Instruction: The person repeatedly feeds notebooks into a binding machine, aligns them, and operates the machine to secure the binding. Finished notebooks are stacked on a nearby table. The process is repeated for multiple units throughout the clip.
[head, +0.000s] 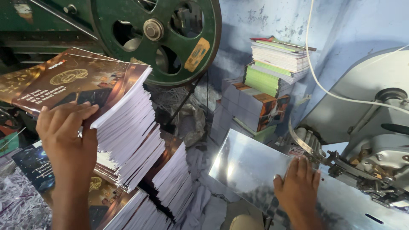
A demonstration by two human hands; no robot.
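Nearest, the right hand (298, 181) lies flat with fingers together on the shiny, slippery-looking metal plate (247, 168) of the grey machine (370, 127), holding nothing. The left hand (68, 136) is spread on the tilted stack of thin brown-covered booklets with white page edges (123, 123), thumb under the top cover. The stack looks heavy and its glossy covers probably slide, so it seems better to grip a few from the spine side. Behind stand the green iron wheel (157, 38) and piles of green and brown booklets (268, 81).
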